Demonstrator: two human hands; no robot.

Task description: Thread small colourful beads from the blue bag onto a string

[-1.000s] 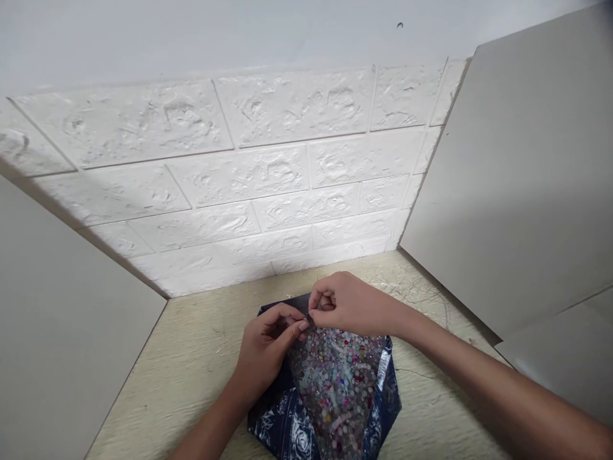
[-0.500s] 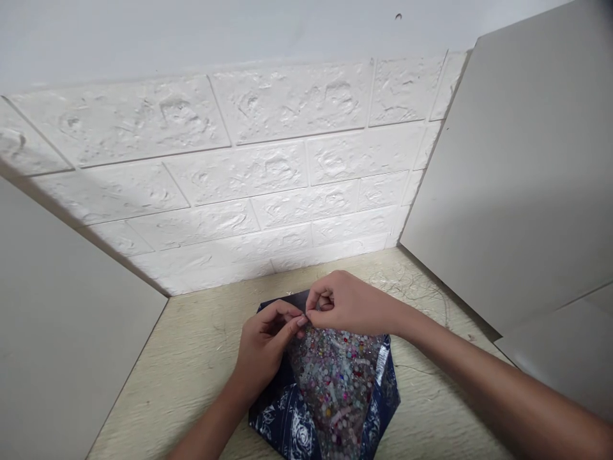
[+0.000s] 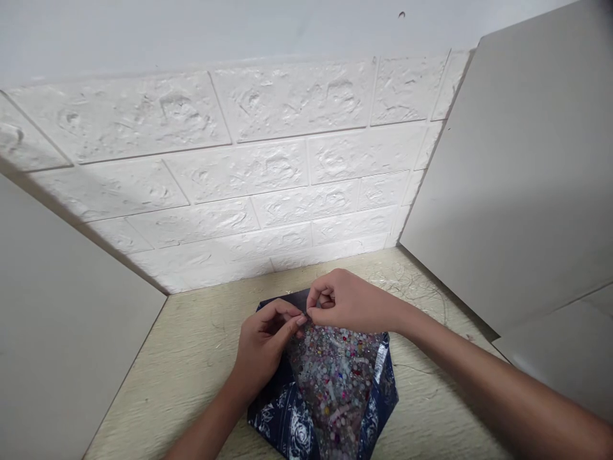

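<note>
Both the left hand (image 3: 263, 342) and the right hand (image 3: 347, 301) have thumb and forefinger closed in a pinch, just beside each other; anything between them is too small to tell. Below them, small mixed-colour beads (image 3: 338, 383) lie in a dark blue patterned holder (image 3: 282, 415). Pale tabletop (image 3: 186, 364) surrounds it, with tangled threads (image 3: 407, 284) beyond the right hand. Farther ahead stands a white brick-patterned wall (image 3: 239, 172).

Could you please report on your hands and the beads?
Left hand, right hand pinched close together; anything held unclear. Beads on blue sheet. Strands off right.
</note>
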